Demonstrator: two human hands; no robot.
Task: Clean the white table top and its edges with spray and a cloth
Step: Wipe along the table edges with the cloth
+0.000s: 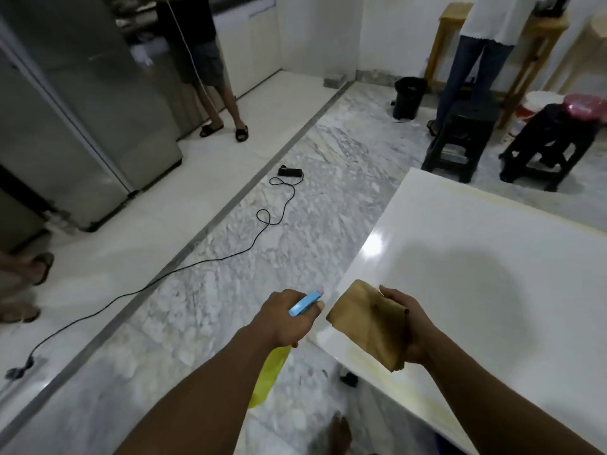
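The white table top (476,264) fills the right half of the head view, its left edge running toward me. My left hand (284,318) grips a spray bottle (303,303) with a blue head and a yellow-green body, held just left of the table's near corner with the nozzle toward the table. My right hand (405,326) holds a folded brown cloth (368,323) over the table's near left edge. Yellowish staining shows on the surface near that corner.
A black cable (259,238) with a plug box lies across the marble floor to the left. A steel fridge (82,119) stands at far left. Two people stand at the back. Black stools (460,142) and a black bin (409,96) are beyond the table.
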